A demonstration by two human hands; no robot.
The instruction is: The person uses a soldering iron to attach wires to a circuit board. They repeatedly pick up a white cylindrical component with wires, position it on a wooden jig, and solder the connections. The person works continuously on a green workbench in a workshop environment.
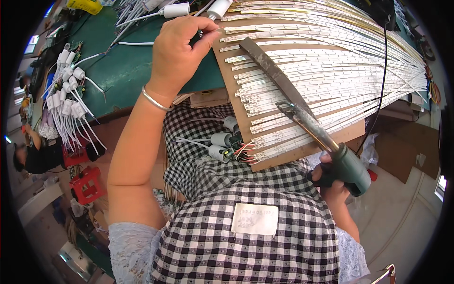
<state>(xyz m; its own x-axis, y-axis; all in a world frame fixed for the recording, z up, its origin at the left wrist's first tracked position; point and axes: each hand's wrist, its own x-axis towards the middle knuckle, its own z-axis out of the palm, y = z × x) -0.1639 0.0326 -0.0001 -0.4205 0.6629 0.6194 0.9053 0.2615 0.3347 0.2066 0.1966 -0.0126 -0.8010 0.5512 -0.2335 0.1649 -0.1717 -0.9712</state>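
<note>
My left hand [177, 49] is closed in a pinch at the left edge of a brown board [350, 132]. What lies between its fingertips is too small to make out. Just above the fingers is a white cylindrical cap [220, 8], and another white cap [175, 10] with a cable lies beside it. My right hand [333, 189] grips the dark green handle of a soldering gun [353, 173]. Its metal tip points up and left over white LED strips [302, 71] fanned across the board. A flat dark metal bar [276, 73] lies across the strips.
White caps [220, 139] with circuit boards and red wires hang at the board's near edge, over my checked apron. More wired caps [66, 94] hang off the green table [127, 71] at left. A black cord [384, 71] crosses the strips. A red stool [87, 184] and another person [42, 156] are far left.
</note>
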